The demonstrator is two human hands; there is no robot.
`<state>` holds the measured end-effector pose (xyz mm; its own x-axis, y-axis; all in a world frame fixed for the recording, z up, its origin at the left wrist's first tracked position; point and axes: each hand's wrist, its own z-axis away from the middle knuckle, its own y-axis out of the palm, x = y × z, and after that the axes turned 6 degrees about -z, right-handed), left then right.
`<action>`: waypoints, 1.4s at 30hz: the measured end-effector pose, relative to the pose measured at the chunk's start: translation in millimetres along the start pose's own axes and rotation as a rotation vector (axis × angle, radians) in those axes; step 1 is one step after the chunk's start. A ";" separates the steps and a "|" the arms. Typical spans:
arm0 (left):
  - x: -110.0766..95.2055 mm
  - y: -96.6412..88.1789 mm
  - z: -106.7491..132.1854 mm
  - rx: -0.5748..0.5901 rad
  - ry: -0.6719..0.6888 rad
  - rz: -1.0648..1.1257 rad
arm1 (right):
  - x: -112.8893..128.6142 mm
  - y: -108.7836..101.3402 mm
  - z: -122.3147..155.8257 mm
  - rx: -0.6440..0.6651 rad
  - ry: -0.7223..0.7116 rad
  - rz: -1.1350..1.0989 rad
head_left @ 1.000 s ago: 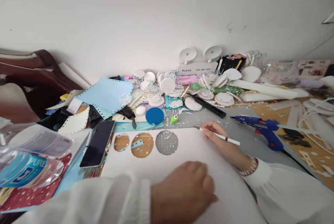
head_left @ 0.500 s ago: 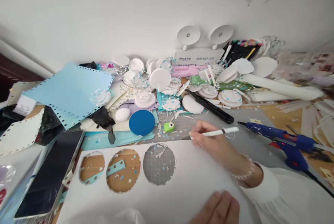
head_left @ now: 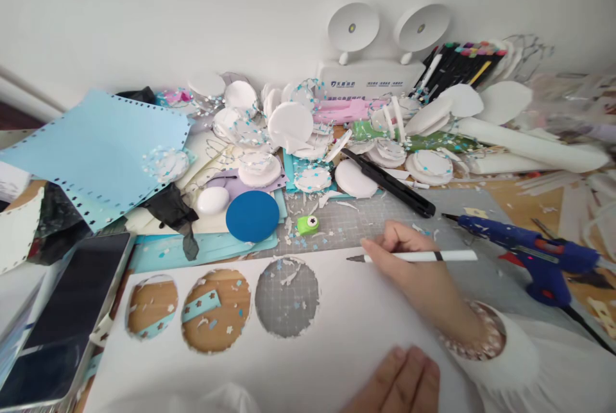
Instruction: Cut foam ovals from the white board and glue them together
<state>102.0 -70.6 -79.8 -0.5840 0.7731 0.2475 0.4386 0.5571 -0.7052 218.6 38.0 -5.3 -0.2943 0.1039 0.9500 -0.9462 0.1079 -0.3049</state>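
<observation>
My right hand (head_left: 409, 252) is closed around a white pen (head_left: 455, 256) with a black band and a dark tip. The pen lies nearly level, its tip pointing left over the upper edge of a white sheet (head_left: 346, 323); whether it touches the sheet I cannot tell. Near the bottom edge, my left hand (head_left: 402, 381) rests flat on the sheet, fingers stretched out, with its palm out of frame. Three round holes with ragged edges run across the sheet's left half. Just beyond it sit a blue disc (head_left: 253, 216) and a small lime-green paper punch (head_left: 307, 225).
A blue glue gun (head_left: 534, 246) lies at right, its cord trailing. A black utility knife (head_left: 392, 185) lies behind my right hand. At left are a phone (head_left: 72, 310) and light-blue sheets (head_left: 110, 143). White discs, markers (head_left: 462, 70) and a twin-head lamp (head_left: 370, 76) crowd the wall.
My right hand has shifted right with the pen, which now shows its dark tip and lies more level. The left hand stays flat on the sheet. The camera view has tilted down slightly.
</observation>
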 end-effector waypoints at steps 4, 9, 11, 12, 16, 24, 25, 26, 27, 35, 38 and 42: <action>-3.5 1.2 3.2 0.058 0.065 0.021 | -0.8 2.8 0.4 -0.002 -0.084 0.048; -2.1 -1.0 1.9 0.101 0.100 0.034 | -6.8 3.7 2.0 0.019 -0.154 0.080; 1.2 -3.6 -0.8 0.069 0.052 0.027 | -8.4 3.8 3.1 0.017 -0.153 0.098; 3.1 -5.0 -2.2 0.057 0.035 0.025 | -8.9 3.9 3.7 0.012 -0.155 0.110; 8.0 -8.8 -5.3 0.066 0.044 0.032 | -10.0 4.5 5.3 -0.009 -0.168 0.146; 5.9 -4.3 -2.7 0.022 0.014 0.043 | -10.6 4.8 4.8 -0.037 -0.176 0.155; 5.5 -3.7 -2.5 0.022 0.011 0.040 | -10.9 4.6 4.8 -0.040 -0.170 0.156; 4.9 -3.3 -2.3 0.024 0.012 0.036 | -11.2 4.3 4.9 -0.036 -0.164 0.158; 4.0 -3.2 -2.2 0.021 0.016 0.030 | -11.7 4.1 5.2 -0.029 -0.163 0.161; -3.1 -12.2 -5.3 0.146 -0.011 0.028 | -11.8 4.2 10.8 0.027 -0.169 0.246; -4.1 -13.0 -4.5 0.166 0.003 0.047 | -9.6 4.7 12.0 0.059 -0.199 0.268; -5.0 -12.7 -2.7 0.205 0.005 0.072 | -7.0 5.9 13.5 0.102 -0.183 0.288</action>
<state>101.2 -80.7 -70.3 -0.5528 0.8103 0.1944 0.3310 0.4276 -0.8412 213.2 24.6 -12.9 -0.5611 -0.0637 0.8253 -0.8269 0.0001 -0.5623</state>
